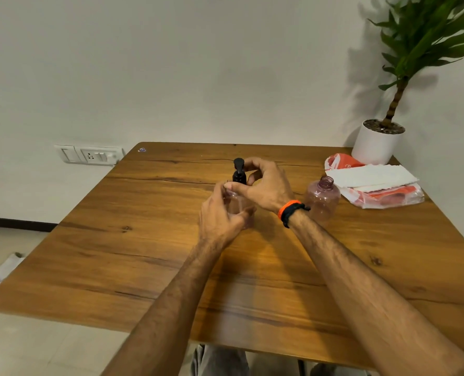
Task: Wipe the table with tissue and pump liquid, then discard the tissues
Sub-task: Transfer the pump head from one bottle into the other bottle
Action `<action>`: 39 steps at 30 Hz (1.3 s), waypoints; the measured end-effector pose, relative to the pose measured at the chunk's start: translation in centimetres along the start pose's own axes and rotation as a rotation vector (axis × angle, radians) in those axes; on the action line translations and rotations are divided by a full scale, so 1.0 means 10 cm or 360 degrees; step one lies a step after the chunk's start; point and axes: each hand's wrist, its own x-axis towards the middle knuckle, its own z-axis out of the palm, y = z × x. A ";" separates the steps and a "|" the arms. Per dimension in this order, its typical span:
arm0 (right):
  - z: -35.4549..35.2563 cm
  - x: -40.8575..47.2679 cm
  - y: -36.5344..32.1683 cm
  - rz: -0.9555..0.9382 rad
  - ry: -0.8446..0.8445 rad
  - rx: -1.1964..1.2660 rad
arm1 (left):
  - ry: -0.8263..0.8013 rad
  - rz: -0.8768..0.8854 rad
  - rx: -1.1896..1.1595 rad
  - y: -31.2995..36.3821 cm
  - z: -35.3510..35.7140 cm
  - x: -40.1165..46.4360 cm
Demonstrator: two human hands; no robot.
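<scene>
Your right hand (pixel 263 185) curls over the black pump head (pixel 239 170), thumb and fingertips pinching its collar at the neck of a clear pink-tinted pump bottle (pixel 236 203); the nozzle stands upright above your fingers. Your left hand (pixel 220 215) wraps the body of that same bottle from the near side, fingers curved round it, thumb toward you. The bottle stands on the wooden table (pixel 144 253), near the middle and somewhat toward the far edge. How much liquid it holds cannot be told through your hands.

An orange and black wristband (pixel 290 211) sits on your right wrist. Just beside that wrist, to the right, a second pink-tinted bottle (pixel 323 198) stands upright with its threaded neck open and uncapped, apart from the held bottle.

Further right, near the table's far right corner, lies a stack of white tissues (pixel 371 176) resting on a red and white plastic packet (pixel 388 196). Behind the packet, at the corner, a white pot (pixel 374 145) holds a green potted plant (pixel 426 39) against the wall.

A small sticker (pixel 142 150) marks the far left corner of the table. On the wall to the left, a white switch and socket panel (pixel 89 155) is mounted low. On the floor at the left edge lies a white cloth-like item (pixel 0 272), too blurred to identify.
</scene>
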 end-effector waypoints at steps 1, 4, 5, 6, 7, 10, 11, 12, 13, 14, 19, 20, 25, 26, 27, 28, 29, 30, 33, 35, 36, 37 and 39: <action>0.01 0.00 -0.01 0.0004 0.0027 -0.0007 | 0.0008 0.0006 -0.0002 0.00 0.00 0.00; 0.02 0.02 0.01 0.0002 0.0046 0.0026 | 0.0044 0.0035 -0.0023 -0.01 0.02 0.00; 0.01 0.03 0.02 -0.0003 0.0031 0.0037 | 0.0056 0.0034 -0.0034 -0.01 0.03 0.01; 0.01 0.04 0.03 -0.0006 0.0013 0.0053 | 0.0061 0.0029 -0.0049 -0.01 0.03 0.03; 0.00 0.06 0.05 0.0002 -0.0001 0.0072 | 0.0060 0.0018 -0.0062 -0.01 0.05 0.05; -0.01 0.10 0.09 0.0060 -0.0009 0.0110 | 0.0037 -0.0010 -0.0079 -0.01 0.09 0.13; 0.00 0.11 0.10 0.0066 0.0004 0.0111 | 0.0034 -0.0019 -0.0081 0.00 0.10 0.15; 0.01 0.12 0.10 0.0067 0.0023 0.0111 | 0.0031 -0.0028 -0.0081 0.00 0.12 0.18; 0.02 0.13 0.10 0.0068 0.0047 0.0114 | 0.0031 -0.0034 -0.0080 -0.01 0.12 0.19; 0.03 0.14 0.11 0.0073 0.0075 0.0120 | 0.0036 -0.0030 -0.0079 -0.01 0.13 0.22; 0.04 0.24 0.17 0.0095 0.0143 0.0267 | 0.0067 0.0006 -0.0118 -0.05 0.17 0.30; 0.04 0.25 0.19 0.0075 0.0127 0.0287 | 0.0068 0.0008 -0.0115 -0.07 0.19 0.32; 0.09 0.26 0.25 -0.0009 0.0132 0.0215 | 0.0089 0.0029 -0.0124 -0.13 0.23 0.34; 0.10 0.27 0.25 0.0000 0.0158 0.0205 | 0.0100 0.0030 -0.0121 -0.14 0.24 0.33; 0.12 0.27 0.25 -0.0001 0.0181 0.0207 | 0.0114 0.0026 -0.0132 -0.15 0.25 0.33; 0.13 0.29 0.26 -0.0013 0.0202 0.0215 | 0.0125 0.0018 -0.0156 -0.16 0.25 0.32; 0.15 0.31 0.28 -0.0025 0.0209 0.0234 | 0.0132 0.0003 -0.0182 -0.17 0.27 0.32; 0.15 0.31 0.31 -0.0035 0.0204 0.0256 | 0.0141 -0.0014 -0.0213 -0.19 0.28 0.32; 0.13 0.32 0.38 -0.0100 0.0131 0.0303 | 0.0159 -0.0013 -0.0299 -0.21 0.32 0.30; 0.13 0.32 0.41 -0.0138 0.0080 0.0306 | 0.0173 0.0017 -0.0321 -0.22 0.34 0.30; 0.13 0.31 0.41 -0.0152 0.0082 0.0297 | 0.0176 0.0027 -0.0329 -0.23 0.35 0.30; 0.13 0.31 0.43 -0.0167 0.0099 0.0287 | 0.0180 0.0038 -0.0339 -0.25 0.36 0.31; 0.14 0.32 0.44 -0.0195 0.0125 0.0278 | 0.0195 0.0052 -0.0375 -0.28 0.39 0.30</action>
